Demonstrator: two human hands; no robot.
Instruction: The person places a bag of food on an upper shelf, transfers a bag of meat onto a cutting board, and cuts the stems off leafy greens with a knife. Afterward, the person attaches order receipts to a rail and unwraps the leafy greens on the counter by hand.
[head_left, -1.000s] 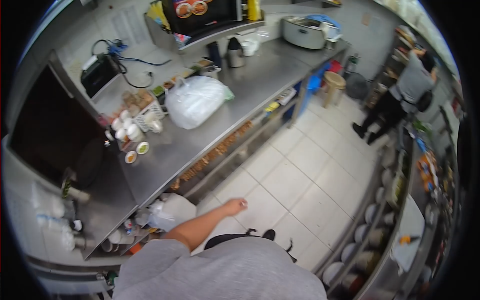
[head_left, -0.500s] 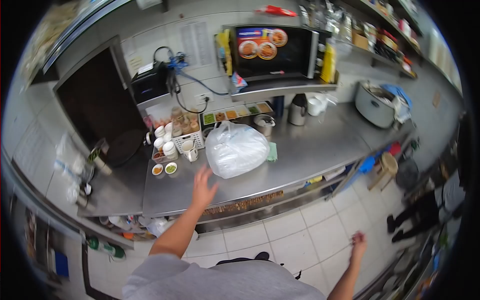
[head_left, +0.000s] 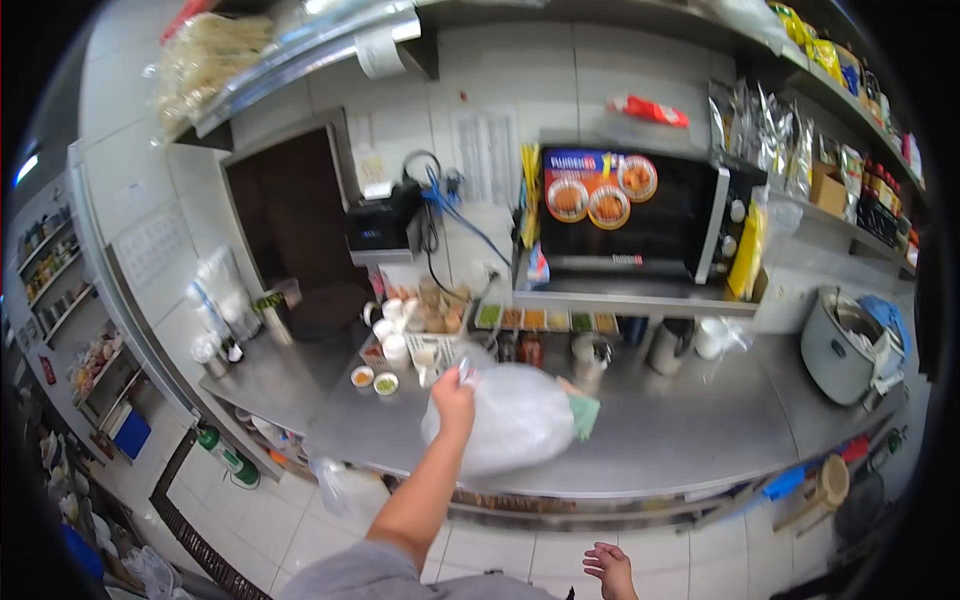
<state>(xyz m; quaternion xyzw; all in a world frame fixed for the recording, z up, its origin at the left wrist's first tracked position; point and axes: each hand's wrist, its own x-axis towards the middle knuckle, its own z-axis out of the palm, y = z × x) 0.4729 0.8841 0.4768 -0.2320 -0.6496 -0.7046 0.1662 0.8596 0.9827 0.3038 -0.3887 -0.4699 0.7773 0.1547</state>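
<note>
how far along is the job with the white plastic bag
Looks done: the left hand has a grip on the top of the bulging, translucent white plastic bag. In hand: that bag, blurred. Left: it is not yet away from the grey steel counter; the right hand is empty.

bag (head_left: 520, 425) over counter (head_left: 690, 425), between small cups (head_left: 386, 384) at left and pot (head_left: 838, 355) at right.

A bulging, translucent white plastic bag (head_left: 515, 420) — blurred — at the steel counter's (head_left: 690, 420) front edge.
</note>
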